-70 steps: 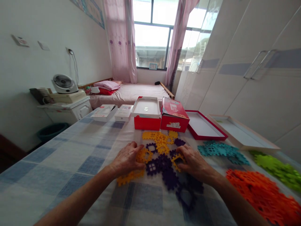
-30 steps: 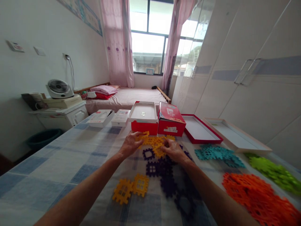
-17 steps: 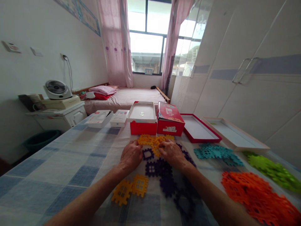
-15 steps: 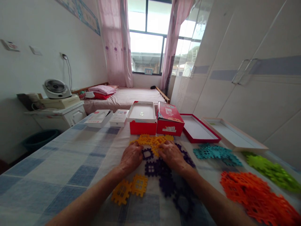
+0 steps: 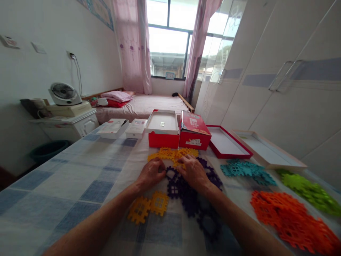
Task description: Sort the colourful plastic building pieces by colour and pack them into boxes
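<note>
The checked tabletop (image 5: 80, 177) carries spread toy tiles. Purple tiles (image 5: 174, 189) lie mid-table, with yellow tiles (image 5: 166, 153) just beyond them. The left hand (image 5: 151, 173) and right hand (image 5: 194, 172) rest where the two colours meet, fingers curled down onto the tiles. I cannot tell whether they pinch any.

Purple tiles (image 5: 174, 188) partly beneath right hand (image 5: 194, 172)
</note>
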Available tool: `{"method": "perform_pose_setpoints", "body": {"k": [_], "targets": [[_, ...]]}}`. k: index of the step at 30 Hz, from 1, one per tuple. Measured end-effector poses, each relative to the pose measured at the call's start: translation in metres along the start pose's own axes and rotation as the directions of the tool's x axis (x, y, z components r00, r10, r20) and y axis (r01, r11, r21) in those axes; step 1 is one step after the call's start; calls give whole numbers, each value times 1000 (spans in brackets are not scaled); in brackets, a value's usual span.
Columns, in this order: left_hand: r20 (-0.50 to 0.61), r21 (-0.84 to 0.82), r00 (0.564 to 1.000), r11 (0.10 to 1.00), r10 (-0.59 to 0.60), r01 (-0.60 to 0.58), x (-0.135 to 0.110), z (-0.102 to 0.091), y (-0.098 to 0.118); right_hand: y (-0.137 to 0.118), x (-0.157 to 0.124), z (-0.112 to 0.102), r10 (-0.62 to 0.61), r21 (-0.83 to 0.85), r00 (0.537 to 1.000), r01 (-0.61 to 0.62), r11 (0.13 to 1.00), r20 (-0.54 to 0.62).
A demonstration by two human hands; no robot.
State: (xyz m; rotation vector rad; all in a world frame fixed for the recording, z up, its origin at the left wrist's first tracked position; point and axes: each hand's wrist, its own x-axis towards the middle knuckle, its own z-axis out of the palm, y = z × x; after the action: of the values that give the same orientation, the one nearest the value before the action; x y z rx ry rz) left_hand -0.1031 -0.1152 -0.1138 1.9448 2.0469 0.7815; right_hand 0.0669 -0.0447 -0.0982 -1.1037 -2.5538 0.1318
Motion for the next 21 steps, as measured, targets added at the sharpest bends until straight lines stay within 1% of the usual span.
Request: {"method": "perform_pose_setpoints", "body": {"k": [2, 5, 7, 9, 11, 13, 15, 16, 18, 21], "targets": [[28, 2, 999, 1000, -17, 17, -2, -8, 2, -9, -2, -3, -82, 27, 996, 81, 996, 28], [114, 92, 993, 996, 2, -12, -14, -24, 7, -20, -3, -3, -102, -33, 988, 106, 994, 117], [212, 180, 977, 981, 36, -75, -30, -33, 13, -25, -2, 1, -90, -72, 984, 102, 992, 153], [304, 232, 951, 965, 47, -122, -49, -38, 18, -27, -2, 5, -87, -82, 985, 100, 992, 151], [367, 255, 930, 960, 19, -120, -68, -38, 23, -27, -2, 8, -87, -68, 988, 97, 993, 131], [362, 290, 932, 954, -31, -81, -83, -33, 24, -25, -5, 9, -93, -40, 991, 98, 994, 100], [313, 329, 948, 943, -59, -50, -93, -26, 24, -21, -7, 7, -93, 16, 994, 93, 996, 59], [280, 347, 959, 937, -53, -49, -95, -23, 23, -18, -8, 6, -93, 59, 995, 90, 994, 47], [240, 360, 971, 929, 2, -91, -96, -19, 20, -12, -11, 0, -92, 160, 995, 85, 983, 37], [214, 335, 970, 924, 113, -182, -92, -16, 14, 1, -17, -16, -51, 277, 999, 53, 959, -17]]}}
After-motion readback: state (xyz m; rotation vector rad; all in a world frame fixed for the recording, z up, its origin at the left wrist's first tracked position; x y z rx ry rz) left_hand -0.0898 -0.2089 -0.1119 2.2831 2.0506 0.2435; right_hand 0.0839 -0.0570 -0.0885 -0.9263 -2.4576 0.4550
